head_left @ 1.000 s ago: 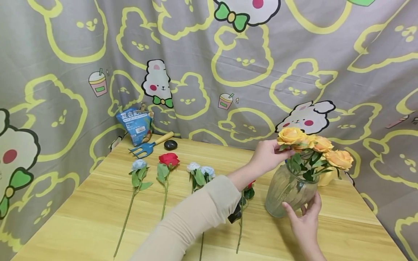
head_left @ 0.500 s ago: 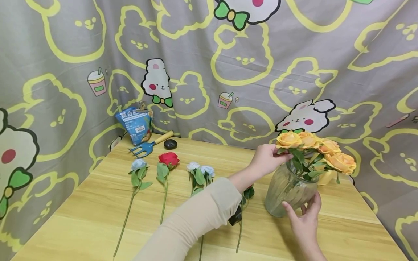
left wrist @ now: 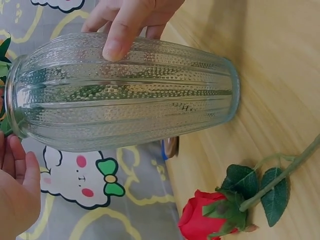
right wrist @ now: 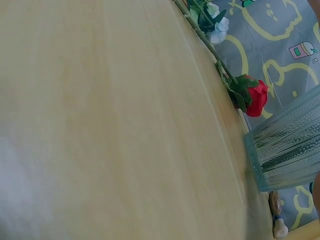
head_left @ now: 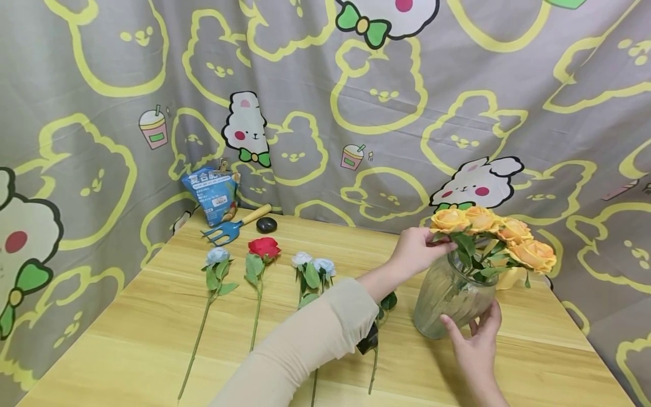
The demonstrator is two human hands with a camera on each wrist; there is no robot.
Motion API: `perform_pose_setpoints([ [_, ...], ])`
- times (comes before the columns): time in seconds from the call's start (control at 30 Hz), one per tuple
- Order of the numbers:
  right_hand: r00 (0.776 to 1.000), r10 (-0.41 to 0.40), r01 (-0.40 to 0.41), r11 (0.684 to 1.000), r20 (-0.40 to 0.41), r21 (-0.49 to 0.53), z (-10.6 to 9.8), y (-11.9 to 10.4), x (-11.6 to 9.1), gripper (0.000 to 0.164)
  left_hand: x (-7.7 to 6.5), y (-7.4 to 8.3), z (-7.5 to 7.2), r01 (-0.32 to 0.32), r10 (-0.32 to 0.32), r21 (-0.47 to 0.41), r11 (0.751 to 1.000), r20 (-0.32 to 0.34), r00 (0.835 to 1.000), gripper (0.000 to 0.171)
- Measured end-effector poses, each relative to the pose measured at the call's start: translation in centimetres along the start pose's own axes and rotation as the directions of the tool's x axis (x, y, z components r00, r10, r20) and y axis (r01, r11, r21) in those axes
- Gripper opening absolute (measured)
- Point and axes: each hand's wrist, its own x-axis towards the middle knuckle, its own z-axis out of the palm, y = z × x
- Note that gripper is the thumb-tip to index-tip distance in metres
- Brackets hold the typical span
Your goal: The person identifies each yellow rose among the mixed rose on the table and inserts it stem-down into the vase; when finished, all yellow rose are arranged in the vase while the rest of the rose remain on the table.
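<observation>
A ribbed clear glass vase (head_left: 442,311) stands on the table at the right, slightly tilted, with several orange roses (head_left: 531,254) in it. My right hand (head_left: 476,353) grips the vase's near right side, thumb in front and fingers around it. At the rim, my left hand (head_left: 418,249) pinches a rose at its leaves, just under the blooms; its fingertips are partly hidden. The left wrist view shows green stems inside the vase (left wrist: 125,95) and my right hand (left wrist: 132,22) on its wall. A red rose (left wrist: 202,215) lies beside it.
A blue rose (head_left: 217,257), a red rose (head_left: 263,249) and pale blue and white roses (head_left: 322,267) lie on the table to the left. Behind are a blue bag (head_left: 213,195), a hand fork (head_left: 231,229) and a black stone (head_left: 267,225). Something yellow (head_left: 510,278) stands behind the vase.
The orange roses have spread apart and shifted slightly right in the vase, with my left hand moving a little down. My right hand has kept its grip on the vase.
</observation>
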Motion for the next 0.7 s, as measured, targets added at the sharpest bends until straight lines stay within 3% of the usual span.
perform_pose_setpoints([
  [0.13,1.000,-0.005,0.006,1.000,-0.003,0.025,0.1,0.3,0.0,0.092,-0.3,0.0,0.2,0.052,-0.052,-0.064,0.997,-0.010,0.999,0.014],
  [0.3,1.000,-0.006,0.006,0.999,0.003,0.041,0.4,2.6,0.4,0.096,-0.5,-0.7,0.0,0.060,-0.066,-0.156,0.986,-0.039,0.997,0.011],
  [0.47,1.000,0.010,-0.011,0.999,0.022,0.049,0.2,3.2,0.9,0.096,-0.8,-1.8,-1.0,0.070,-0.074,-0.241,0.968,-0.007,0.997,0.013],
  [0.6,1.000,0.010,-0.012,0.996,0.023,0.094,-1.3,3.0,1.5,0.093,-1.1,-2.8,-3.5,0.055,-0.052,-0.164,0.985,0.024,0.998,0.014],
  [0.7,0.996,-0.062,0.077,0.970,-0.070,0.232,-3.0,1.7,2.2,0.084,-1.4,-3.0,-6.9,0.051,-0.051,0.009,0.999,0.057,0.997,0.018],
])
